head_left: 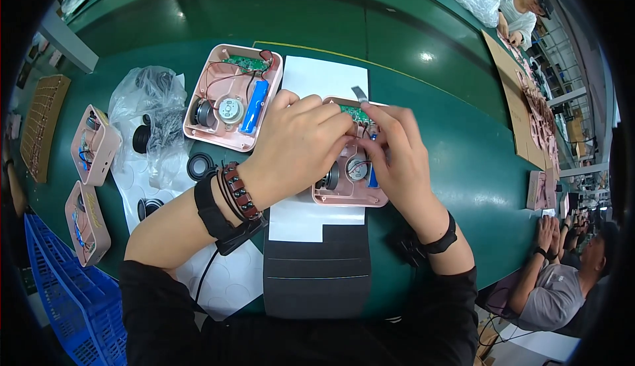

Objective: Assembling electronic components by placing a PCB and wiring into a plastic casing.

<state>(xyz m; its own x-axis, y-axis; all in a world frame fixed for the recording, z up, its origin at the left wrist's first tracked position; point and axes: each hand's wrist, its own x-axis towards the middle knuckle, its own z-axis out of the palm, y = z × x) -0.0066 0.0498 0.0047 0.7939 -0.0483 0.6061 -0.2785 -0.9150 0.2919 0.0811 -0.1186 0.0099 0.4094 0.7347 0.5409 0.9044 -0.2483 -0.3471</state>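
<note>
In front of me lies an open pink plastic housing [349, 198]. Inside are a green circuit board [357, 114], a round silver motor or speaker [358, 167] and a blue cylindrical battery [372, 179]. My left hand [301, 142] covers the housing's left side, its fingertips closed over the wires near the board; what they pinch is hidden. Opposite, my right hand [400, 154] is closed around a small metal tool [359, 93], whose flat end sticks up past the fingers. The tool's other end is hidden between the hands.
A second open pink housing [233, 142] stands to the left. Further left are a clear plastic bag [142, 95], black rings [200, 165], two more housings [99, 158] and a blue crate [73, 300]. White paper and a black mat [317, 280] lie beneath. Other people sit right.
</note>
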